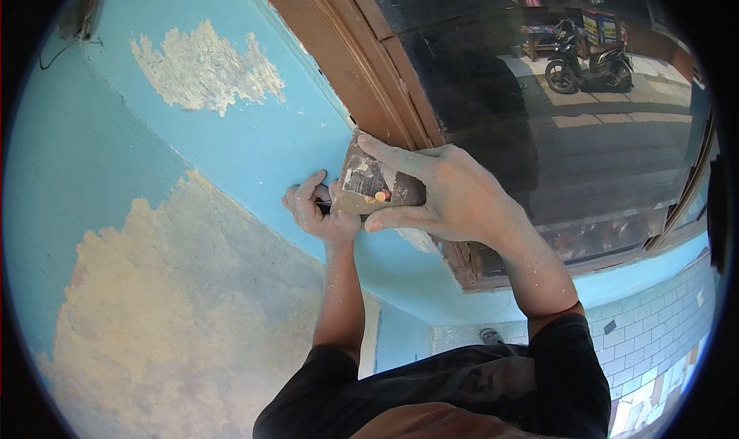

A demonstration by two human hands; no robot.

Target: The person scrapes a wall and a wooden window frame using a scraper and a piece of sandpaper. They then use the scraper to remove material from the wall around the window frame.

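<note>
My right hand (462, 189) grips a flat, wedge-shaped scraper (362, 186), thumb and fingers along its two sides. Its metal is smeared with pale residue and carries a dark, worn patch and a small round yellowish spot. The wide end points left, towards my other hand. Curled just beside that end is my left hand (314, 212), its fingers closed round a small black piece that is mostly hidden. Pale dust coats both hands. Behind them is the light blue wall (254, 158), close to the brown window frame (377, 92).
Bare, peeled patches show on the wall: a whitish patch (208, 68) at the upper left and a large beige patch (192, 285) below. Dark window glass (493, 123) at the right reflects a motorbike (589, 65). White floor tiles (654, 323) lie at the lower right.
</note>
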